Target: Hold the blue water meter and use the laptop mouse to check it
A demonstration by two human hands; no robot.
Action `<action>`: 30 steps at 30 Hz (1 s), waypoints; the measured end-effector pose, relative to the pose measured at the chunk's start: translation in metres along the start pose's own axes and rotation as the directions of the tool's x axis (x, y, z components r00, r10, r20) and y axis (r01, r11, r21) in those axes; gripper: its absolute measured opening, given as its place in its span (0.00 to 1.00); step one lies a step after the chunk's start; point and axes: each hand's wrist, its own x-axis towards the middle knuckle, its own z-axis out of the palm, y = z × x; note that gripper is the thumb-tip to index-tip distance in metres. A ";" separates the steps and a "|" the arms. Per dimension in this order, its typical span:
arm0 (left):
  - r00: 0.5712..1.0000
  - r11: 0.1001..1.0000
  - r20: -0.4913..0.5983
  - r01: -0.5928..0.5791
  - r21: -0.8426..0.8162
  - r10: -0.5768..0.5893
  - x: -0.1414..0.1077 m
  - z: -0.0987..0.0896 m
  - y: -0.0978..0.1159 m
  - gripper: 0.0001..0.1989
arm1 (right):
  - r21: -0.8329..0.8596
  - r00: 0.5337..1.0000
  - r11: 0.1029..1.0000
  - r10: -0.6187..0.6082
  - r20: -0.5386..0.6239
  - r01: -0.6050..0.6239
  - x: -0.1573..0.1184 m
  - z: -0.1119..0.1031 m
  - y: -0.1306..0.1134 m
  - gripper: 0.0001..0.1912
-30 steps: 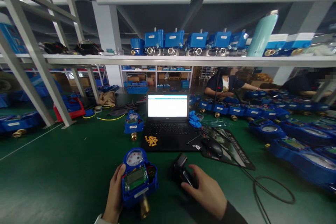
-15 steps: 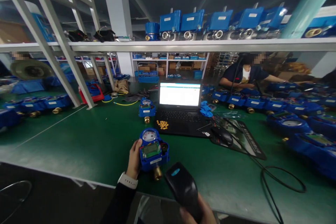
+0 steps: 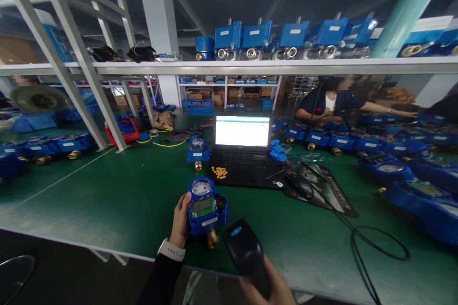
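Note:
My left hand (image 3: 181, 220) grips the left side of a blue water meter (image 3: 206, 221), its thumb along the edge of the housing. The meter has a round dial, a small display, a label on its front and a brass pipe end pointing towards me. My right hand (image 3: 269, 286) is wrapped round the handle of a black barcode scanner (image 3: 244, 246). The scanner's head is just right of the brass end, apart from the meter. A second, similar meter (image 3: 198, 151) stands further back, left of the laptop (image 3: 241, 171).
Small yellowish pieces (image 3: 219, 172) lie on the laptop's left palm rest. A mouse (image 3: 299, 186) and its pad are on the right, with a looped black cable (image 3: 379, 243). More blue meters (image 3: 384, 167) line both sides. A shelf (image 3: 229, 67) crosses above. A co-worker (image 3: 327, 102) sits opposite.
The view has tilted up slightly and shifted a little right. Both hands keep their holds, and the scanner stays close to the meter's brass end.

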 end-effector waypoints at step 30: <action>0.946 0.959 -0.160 0.284 0.002 -0.280 -0.007 0.000 0.015 0.24 | -0.788 0.843 0.614 -0.403 -0.355 -0.038 0.222 -0.183 0.102 0.23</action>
